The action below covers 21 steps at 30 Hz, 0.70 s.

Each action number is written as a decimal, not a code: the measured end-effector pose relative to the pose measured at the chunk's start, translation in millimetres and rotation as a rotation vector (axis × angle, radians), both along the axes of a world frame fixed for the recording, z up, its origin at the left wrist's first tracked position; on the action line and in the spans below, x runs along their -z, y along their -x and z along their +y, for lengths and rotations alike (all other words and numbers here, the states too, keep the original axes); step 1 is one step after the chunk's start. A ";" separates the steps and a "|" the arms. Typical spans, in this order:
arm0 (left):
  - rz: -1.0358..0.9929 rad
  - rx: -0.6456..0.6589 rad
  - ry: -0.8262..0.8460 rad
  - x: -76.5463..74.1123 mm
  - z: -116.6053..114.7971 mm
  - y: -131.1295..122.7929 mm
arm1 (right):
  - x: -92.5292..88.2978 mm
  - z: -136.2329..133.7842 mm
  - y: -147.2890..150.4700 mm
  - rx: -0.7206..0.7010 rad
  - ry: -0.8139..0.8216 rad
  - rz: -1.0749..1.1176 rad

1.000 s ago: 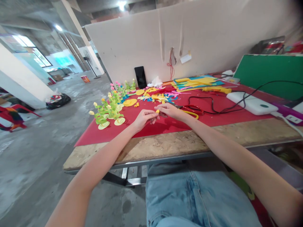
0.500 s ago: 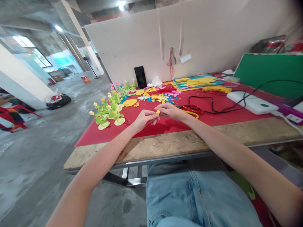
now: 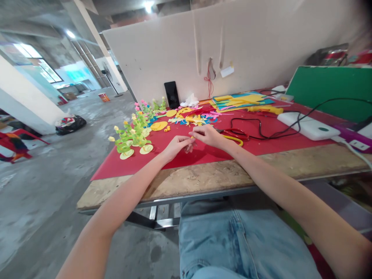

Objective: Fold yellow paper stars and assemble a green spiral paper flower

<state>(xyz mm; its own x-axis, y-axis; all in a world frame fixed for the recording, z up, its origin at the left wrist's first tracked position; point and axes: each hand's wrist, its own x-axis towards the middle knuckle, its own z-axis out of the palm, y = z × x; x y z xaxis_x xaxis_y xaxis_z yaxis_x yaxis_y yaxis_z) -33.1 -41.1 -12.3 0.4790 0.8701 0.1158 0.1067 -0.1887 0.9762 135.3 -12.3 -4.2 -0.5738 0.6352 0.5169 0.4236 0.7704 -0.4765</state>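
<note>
My left hand [image 3: 178, 146] and my right hand [image 3: 205, 135] meet above the red table cover, fingertips pinched together on a small yellow paper piece [image 3: 192, 137]. Most of that piece is hidden by the fingers. Red-and-yellow-handled scissors [image 3: 236, 136] lie just right of my right hand. Left of my left hand stand several green paper plants [image 3: 136, 133] with yellow, pink and orange tips on round pale bases. Small yellow paper bits [image 3: 167, 128] and a yellow paper disc [image 3: 159, 126] lie beyond my left hand.
Paper scraps [image 3: 194, 115] and a stack of coloured sheets [image 3: 247, 100] lie farther back. A phone [image 3: 171, 95] leans on the partition. At right are a white power strip [image 3: 310, 126], black cable, a yellow-handled tool [image 3: 266, 110] and a green board [image 3: 331, 93].
The yellow piece, plainly visible between my fingertips earlier, is now mostly covered by them. My right fingers have shifted slightly left over it. Other things lie as before.
</note>
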 end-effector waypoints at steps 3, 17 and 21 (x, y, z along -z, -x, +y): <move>0.024 0.011 -0.009 0.9 1.0 1.0 | -0.8 -0.2 -0.8 -0.037 0.039 0.038; -0.002 0.063 0.016 2.5 0.1 2.9 | -3.6 -0.1 0.3 -0.228 0.510 0.143; -0.026 0.091 0.059 0.6 -1.7 2.5 | -4.1 -4.2 0.3 -0.321 0.609 0.204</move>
<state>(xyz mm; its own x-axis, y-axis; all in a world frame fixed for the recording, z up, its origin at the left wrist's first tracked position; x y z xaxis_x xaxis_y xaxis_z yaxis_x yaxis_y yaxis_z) -35.6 -42.8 -13.0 0.5539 0.8288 0.0792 0.0660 -0.1386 0.9882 135.0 -16.5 -0.1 -0.7104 0.6611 0.2412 0.0778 0.4144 -0.9067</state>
